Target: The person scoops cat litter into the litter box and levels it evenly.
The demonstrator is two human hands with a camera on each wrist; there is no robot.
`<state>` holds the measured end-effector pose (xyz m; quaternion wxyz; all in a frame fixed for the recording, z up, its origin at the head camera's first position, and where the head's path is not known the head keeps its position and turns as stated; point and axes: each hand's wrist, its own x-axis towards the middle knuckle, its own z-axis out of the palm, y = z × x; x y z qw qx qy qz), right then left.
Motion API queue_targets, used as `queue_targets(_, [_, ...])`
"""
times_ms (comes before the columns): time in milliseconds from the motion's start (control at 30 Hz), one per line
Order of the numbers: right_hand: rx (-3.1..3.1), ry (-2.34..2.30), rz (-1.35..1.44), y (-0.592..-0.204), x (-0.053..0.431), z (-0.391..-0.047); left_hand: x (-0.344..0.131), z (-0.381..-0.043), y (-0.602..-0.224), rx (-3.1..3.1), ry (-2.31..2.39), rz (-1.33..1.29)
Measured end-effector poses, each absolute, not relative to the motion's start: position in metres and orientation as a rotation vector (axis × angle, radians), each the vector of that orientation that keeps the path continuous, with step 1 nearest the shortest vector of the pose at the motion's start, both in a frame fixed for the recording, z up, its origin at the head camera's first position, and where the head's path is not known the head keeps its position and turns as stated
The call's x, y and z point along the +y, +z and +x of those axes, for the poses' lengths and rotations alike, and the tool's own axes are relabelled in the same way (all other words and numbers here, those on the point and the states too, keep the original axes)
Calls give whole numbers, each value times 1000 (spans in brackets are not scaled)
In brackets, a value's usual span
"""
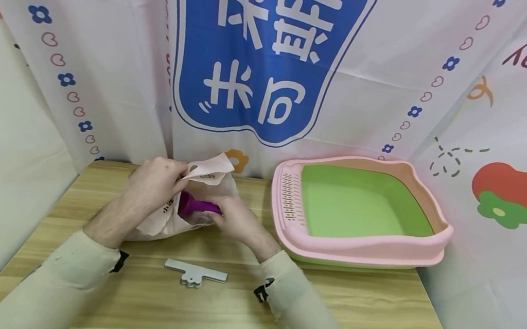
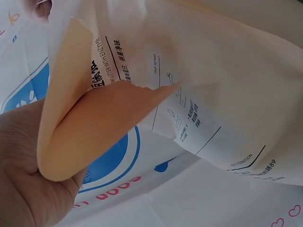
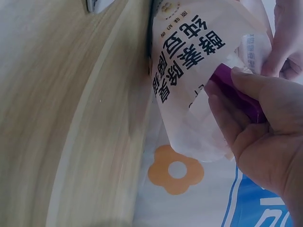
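A pale pink cat litter bag (image 1: 161,226) with black print lies on the table, its mouth gaping. My left hand (image 1: 150,186) pinches the rim of that mouth; in the left wrist view the folded flap (image 2: 109,125) runs between the left thumb and fingers. With its fingers around the handle, my right hand (image 1: 239,222) holds a purple scoop (image 1: 188,205). The scoop's head sits at the bag's opening, partly hidden by the bag wall. In the right wrist view the purple handle (image 3: 236,97) shows between thumb and fingers. The bag's contents are hardly visible.
A litter box (image 1: 363,250) with a pink rim and green base stands on the right of the wooden table (image 1: 214,315). Near the front lies a grey bag clip (image 1: 196,272). Printed cloth (image 1: 131,71) hangs behind the table and at both sides.
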<state>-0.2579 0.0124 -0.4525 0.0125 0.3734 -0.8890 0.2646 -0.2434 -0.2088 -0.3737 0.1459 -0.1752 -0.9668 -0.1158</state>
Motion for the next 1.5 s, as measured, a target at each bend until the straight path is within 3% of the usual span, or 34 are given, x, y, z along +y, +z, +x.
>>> queue_targets(567, [-2827, 1445, 761, -433, 39, -245, -217, -244, -365, -2841, -359, -441])
queue_targets(1500, [-2875, 1520, 637, -402, 92, -246, -228, -244, -359, -2789, -376, -400])
